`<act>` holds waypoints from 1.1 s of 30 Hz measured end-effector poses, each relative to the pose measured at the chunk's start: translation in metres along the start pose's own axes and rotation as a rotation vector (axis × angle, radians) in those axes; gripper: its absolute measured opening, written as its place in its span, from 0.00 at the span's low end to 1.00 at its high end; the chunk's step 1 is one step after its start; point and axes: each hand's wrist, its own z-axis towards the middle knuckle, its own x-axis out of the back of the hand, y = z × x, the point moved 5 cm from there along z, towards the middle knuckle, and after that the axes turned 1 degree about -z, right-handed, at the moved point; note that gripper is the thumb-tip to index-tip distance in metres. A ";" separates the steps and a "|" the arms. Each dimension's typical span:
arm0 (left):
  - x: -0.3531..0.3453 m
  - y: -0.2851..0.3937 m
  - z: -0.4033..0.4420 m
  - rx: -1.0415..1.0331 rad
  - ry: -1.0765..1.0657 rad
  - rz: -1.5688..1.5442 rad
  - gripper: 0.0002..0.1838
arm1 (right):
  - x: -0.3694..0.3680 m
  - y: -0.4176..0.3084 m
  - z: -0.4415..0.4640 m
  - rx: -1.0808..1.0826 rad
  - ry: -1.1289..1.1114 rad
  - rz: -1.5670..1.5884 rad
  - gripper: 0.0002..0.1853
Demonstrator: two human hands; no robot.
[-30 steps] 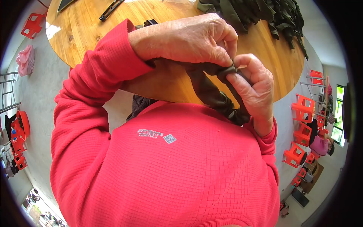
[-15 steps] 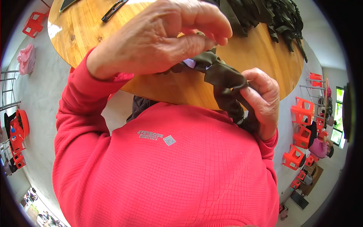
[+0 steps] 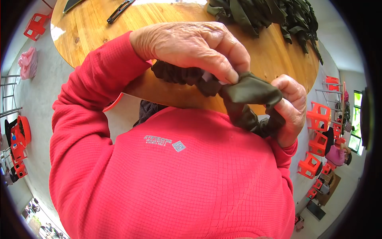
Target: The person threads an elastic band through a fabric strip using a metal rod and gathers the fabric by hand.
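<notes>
A dark olive fabric tube (image 3: 254, 92), gathered and satiny like a scrunchie, is stretched between both hands above the near table edge. My left hand (image 3: 199, 46) pinches it near its middle, thumb and fingers pressed together. Small pale strips, perhaps elastic, peep out beside that thumb. A bunched stretch of the tube hangs below the left palm. My right hand (image 3: 292, 105) grips the other end between thumb and fingers, with a loop of cloth drooping under it.
A pile of similar olive cloth strips (image 3: 274, 18) lies on the round wooden table (image 3: 95, 34) at the far right. A black slim tool (image 3: 119, 12) and a dark flat object (image 3: 71, 4) rest at the far left. Red stools (image 3: 318, 115) and a person (image 3: 337, 155) are to the right.
My left hand has come down and right from above the fabric and now pinches it. My right hand has shifted slightly right and down, still gripping the tube.
</notes>
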 end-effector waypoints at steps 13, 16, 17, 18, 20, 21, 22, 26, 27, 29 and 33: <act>-0.009 -0.004 -0.001 0.089 0.100 -0.065 0.11 | 0.001 -0.003 -0.002 -0.089 -0.040 -0.331 0.02; -0.010 -0.003 -0.002 0.145 0.141 -0.025 0.09 | -0.002 -0.005 -0.004 -0.127 0.030 -0.407 0.03; -0.010 -0.003 -0.001 0.161 0.163 -0.008 0.08 | -0.002 -0.006 -0.003 -0.107 0.013 -0.464 0.03; -0.011 -0.003 0.000 0.178 0.183 0.008 0.08 | -0.003 -0.007 -0.002 -0.086 -0.004 -0.520 0.03; -0.014 -0.004 0.004 0.118 0.147 0.068 0.08 | -0.005 -0.009 0.002 -0.047 -0.071 -0.619 0.03; -0.017 -0.006 0.006 0.088 0.128 0.096 0.07 | -0.007 -0.009 0.006 -0.031 -0.121 -0.661 0.03; -0.020 -0.007 0.008 0.086 0.110 0.128 0.08 | -0.011 -0.009 0.007 -0.014 -0.171 -0.702 0.03; -0.022 -0.002 0.004 0.178 0.123 0.180 0.07 | -0.015 -0.006 0.007 -0.025 -0.111 -0.659 0.06; -0.022 -0.004 0.003 0.163 0.144 0.155 0.07 | -0.017 -0.008 0.004 -0.056 -0.066 -0.640 0.07; -0.022 -0.006 0.004 0.134 0.186 0.103 0.07 | -0.020 -0.011 0.005 0.045 -0.059 -0.708 0.09; -0.017 -0.001 0.005 0.064 0.239 0.197 0.06 | -0.020 -0.008 0.013 0.210 -0.123 -0.792 0.10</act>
